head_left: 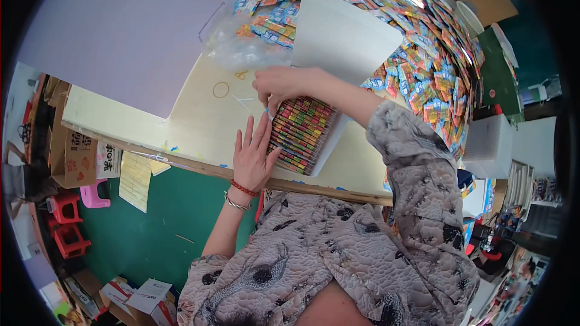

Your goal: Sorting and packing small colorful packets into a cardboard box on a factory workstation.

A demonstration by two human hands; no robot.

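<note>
so the white box [330, 150] sits on the pale tabletop [208, 125], close to the front edge, packed with rows of skinny colourful wrapped sticks [301, 136]. left hand [252, 160] is spread out flat along the box's left side, not gripping anything. right hand [278, 83] has its fingers bunched at the far left corner; can't tell if they're pinching something.

handling-wise, my guess is each stick is light and the wrappers are a bit slick. box looks like thin card, so it'd probably flex when full; i'd support it underneath and by opposite walls, not the white panel [341, 33] at the far side.

as for writing, the packets in the big pile [440, 87] have bright multicolour printing, mostly too small to read. the brown carton [80, 156] has bold dark characters, and the white carton [152, 303] has blue lettering.
</note>
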